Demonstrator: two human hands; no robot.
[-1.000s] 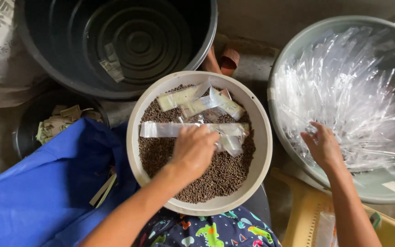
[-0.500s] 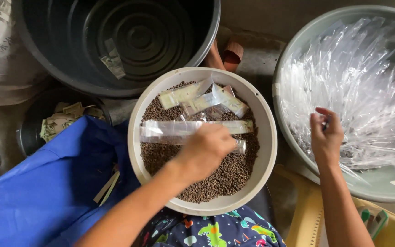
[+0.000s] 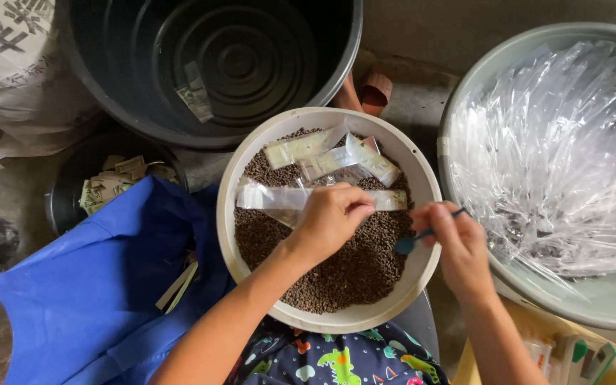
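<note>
leaning over the lap, the person works at a cream bowl (image 3: 231,235) filled about half across with small dark brown seeds (image 3: 336,274). the left hand (image 3: 329,217) is closed around one end of a long clear sachet (image 3: 272,197) that lies across the seeds, while the right hand (image 3: 454,239) pinches a small blue spoon (image 3: 406,244) with its scoop down at the seed surface near the bowl's right rim. judging by this, the sachet in hand is not yet filled. 3 or so filled sachets (image 3: 322,153) rest at the bowl's far side on the seeds, so a little is done. to the right, a grey-green basin (image 3: 593,303) holds a big heap of empty clear sachets (image 3: 550,157), so plenty looks left. beyond stands a dark empty tub (image 3: 251,57).
</note>
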